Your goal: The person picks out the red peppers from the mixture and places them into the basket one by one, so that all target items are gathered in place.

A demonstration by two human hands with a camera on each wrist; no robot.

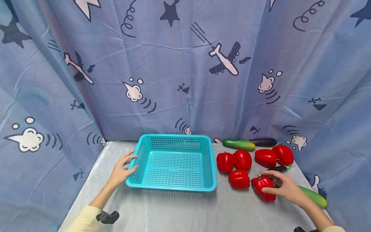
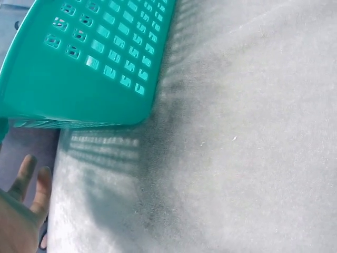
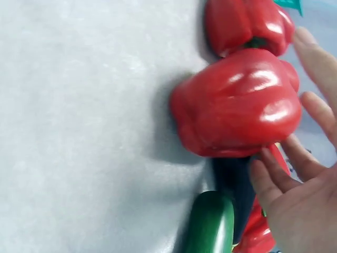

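Observation:
In the head view my left hand point(image 1: 121, 170) is beside the left wall of a turquoise plastic basket point(image 1: 171, 187), thumb and fingers spread apart near its rim. Its fingers also show at the lower left of the left wrist view, short of the basket wall point(image 2: 68, 84). On the right, my right hand point(image 1: 285, 187) reaches over a red bell pepper point(image 1: 263, 187), fingers at the far side and thumb at the near side. In the right wrist view the fingers spread loosely along this pepper point(image 3: 237, 105), not curled round it.
Several more red bell peppers point(image 1: 239, 179) lie between the basket and the right hand and behind it. A green cucumber point(image 1: 238, 144) and a dark eggplant point(image 1: 263, 142) lie along the back edge. Another cucumber point(image 1: 314, 196) is under the right forearm. A patterned blue curtain point(image 1: 174, 80) hangs behind the table.

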